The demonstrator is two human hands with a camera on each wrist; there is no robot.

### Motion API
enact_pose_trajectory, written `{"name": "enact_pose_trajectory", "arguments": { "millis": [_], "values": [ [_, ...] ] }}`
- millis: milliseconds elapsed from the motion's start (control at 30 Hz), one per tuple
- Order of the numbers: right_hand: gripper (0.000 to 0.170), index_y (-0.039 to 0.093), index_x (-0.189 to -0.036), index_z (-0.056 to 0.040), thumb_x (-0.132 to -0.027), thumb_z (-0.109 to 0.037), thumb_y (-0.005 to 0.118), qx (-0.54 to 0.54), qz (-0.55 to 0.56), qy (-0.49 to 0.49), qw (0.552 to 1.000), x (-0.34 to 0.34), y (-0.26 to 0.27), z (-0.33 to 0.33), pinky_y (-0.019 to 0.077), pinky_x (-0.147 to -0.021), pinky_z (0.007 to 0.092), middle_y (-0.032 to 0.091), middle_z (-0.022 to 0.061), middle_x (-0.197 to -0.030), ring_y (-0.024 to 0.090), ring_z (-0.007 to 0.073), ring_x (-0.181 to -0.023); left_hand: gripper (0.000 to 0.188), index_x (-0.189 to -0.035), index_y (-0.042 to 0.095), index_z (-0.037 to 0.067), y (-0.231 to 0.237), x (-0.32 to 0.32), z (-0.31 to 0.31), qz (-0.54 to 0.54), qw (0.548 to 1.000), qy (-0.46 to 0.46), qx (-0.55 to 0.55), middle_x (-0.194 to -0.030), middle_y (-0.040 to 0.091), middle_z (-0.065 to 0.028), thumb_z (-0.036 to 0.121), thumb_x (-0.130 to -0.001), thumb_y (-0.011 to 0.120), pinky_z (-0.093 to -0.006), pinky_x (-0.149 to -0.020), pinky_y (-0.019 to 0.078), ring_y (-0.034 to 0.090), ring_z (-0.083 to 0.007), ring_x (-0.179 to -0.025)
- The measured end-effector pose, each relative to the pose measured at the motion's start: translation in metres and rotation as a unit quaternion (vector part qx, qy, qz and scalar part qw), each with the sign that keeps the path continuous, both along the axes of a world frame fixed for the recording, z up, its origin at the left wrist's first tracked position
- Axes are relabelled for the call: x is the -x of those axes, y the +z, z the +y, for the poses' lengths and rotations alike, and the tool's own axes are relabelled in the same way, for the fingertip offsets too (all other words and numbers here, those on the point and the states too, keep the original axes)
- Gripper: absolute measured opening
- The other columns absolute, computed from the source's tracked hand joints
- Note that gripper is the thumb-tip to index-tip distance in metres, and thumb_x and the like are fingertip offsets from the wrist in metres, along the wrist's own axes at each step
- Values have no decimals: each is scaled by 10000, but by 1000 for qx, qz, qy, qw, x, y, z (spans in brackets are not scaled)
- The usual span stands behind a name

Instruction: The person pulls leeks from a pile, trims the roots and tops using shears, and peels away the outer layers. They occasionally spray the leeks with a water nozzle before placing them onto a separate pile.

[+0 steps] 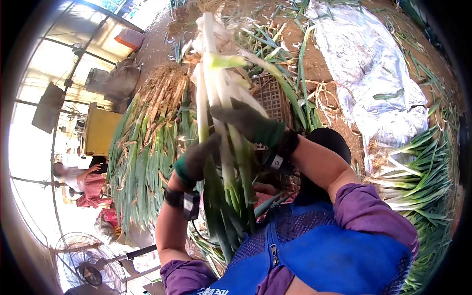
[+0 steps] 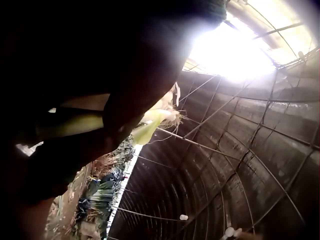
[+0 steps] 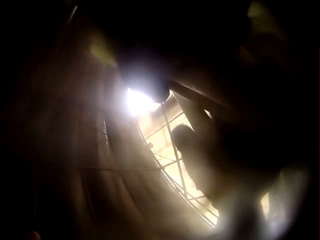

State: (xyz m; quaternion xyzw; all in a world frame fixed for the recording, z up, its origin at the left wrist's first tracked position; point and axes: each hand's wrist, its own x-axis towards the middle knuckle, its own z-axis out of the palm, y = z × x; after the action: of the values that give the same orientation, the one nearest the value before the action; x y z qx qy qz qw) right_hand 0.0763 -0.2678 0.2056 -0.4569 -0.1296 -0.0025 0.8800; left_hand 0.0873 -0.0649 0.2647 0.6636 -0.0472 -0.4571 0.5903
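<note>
A bundle of large green onions (image 1: pixel 226 162), white stalks away from the body and green leaves against the blue vest, lies between two gloved hands in the head view. The left hand (image 1: pixel 199 158), in a dark glove with a green cuff, grips the bundle from its left side. Over the white stalks on the right lies the right hand (image 1: pixel 250 122), its fingers curled round them. In the left wrist view the dark left hand (image 2: pixel 135 75) surrounds a pale stalk (image 2: pixel 75 122). The right wrist view is mostly dark, with the right hand (image 3: pixel 225 145) barely readable.
A long pile of green onions (image 1: pixel 147 147) lies to the left, beside a plastic crate (image 1: pixel 273 98) under the right hand. White sheeting (image 1: pixel 373 73) covers ground at the right, with more onions (image 1: pixel 418 177) below it. A fan (image 1: pixel 91 270) stands lower left; a person (image 1: pixel 81 179) sits farther off.
</note>
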Motion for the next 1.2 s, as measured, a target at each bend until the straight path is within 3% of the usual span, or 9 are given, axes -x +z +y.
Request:
{"name": "enact_pose_trajectory", "arguments": {
  "millis": [400,567,667,700,800,900,967,1100,1200],
  "values": [
    [498,409,-1323,-64,-999,-440,450,204,-69,-28,976,18,10,40,451,-598,328,569,76,-832,548,122,-756,340,-1251,535,10,-61,-60,33,-360,925,-101,-66,-1096,637,-98,217,-996,444,-327,-867,519,625,-183,-983],
    [283,552,-1125,-33,-994,-277,490,46,-103,44,993,-9,-1,48,480,-740,337,615,91,-948,566,163,-853,372,-1208,576,-24,12,-45,25,-338,925,-152,-82,-1147,632,-126,244,-997,428,-332,-913,499,620,-207,-1028],
    [259,595,-1146,23,-988,-144,477,163,-238,-107,951,-27,-2,15,482,-954,343,646,126,-1138,611,225,-1055,349,-1233,544,-21,26,-35,56,-313,943,-114,-5,-1028,635,-113,195,-966,485,-316,-791,510,624,-177,-889],
    [249,603,-1169,-9,-983,-104,468,-72,-113,-94,986,-26,12,-3,507,-895,328,644,135,-1109,621,220,-988,348,-1247,525,-15,28,-27,67,-299,950,-84,35,-965,637,-104,162,-948,517,-306,-721,519,627,-159,-814],
    [312,537,-1245,-27,-953,-118,474,363,-238,-496,752,-66,10,-81,522,-848,292,614,98,-1134,620,189,-988,591,-1396,351,-10,-22,-29,144,-208,956,-87,190,-963,584,-111,219,-908,593,-326,-691,507,585,-173,-793],
    [372,499,-1284,-33,-961,-217,487,272,-90,-263,921,-88,-12,-85,524,-840,298,614,93,-1125,620,183,-975,484,-1276,467,-45,40,41,81,21,989,105,98,-982,594,-129,72,-831,617,-303,-639,505,576,-170,-795],
    [424,474,-1311,-37,-967,-283,496,21,5,-47,999,-85,-28,-53,526,-835,302,614,89,-1120,619,178,-966,388,-1208,512,-52,59,67,51,-117,992,37,35,-917,636,-125,40,-831,500,-289,-623,523,627,-183,-737],
    [544,424,-1364,-44,-978,-416,514,-303,29,160,939,-45,-7,4,529,-824,310,614,81,-1109,619,169,-949,343,-1156,553,-53,60,83,42,-199,978,56,22,-899,659,-117,43,-832,493,-278,-648,522,641,-183,-758],
    [543,413,-1398,-39,-967,-335,561,-142,-101,108,979,-27,11,4,423,-997,289,575,66,-1194,550,146,-1074,331,-1130,554,-57,30,73,75,-173,976,123,45,-893,654,-123,105,-843,520,-301,-667,516,628,-201,-777]
  ]
}}
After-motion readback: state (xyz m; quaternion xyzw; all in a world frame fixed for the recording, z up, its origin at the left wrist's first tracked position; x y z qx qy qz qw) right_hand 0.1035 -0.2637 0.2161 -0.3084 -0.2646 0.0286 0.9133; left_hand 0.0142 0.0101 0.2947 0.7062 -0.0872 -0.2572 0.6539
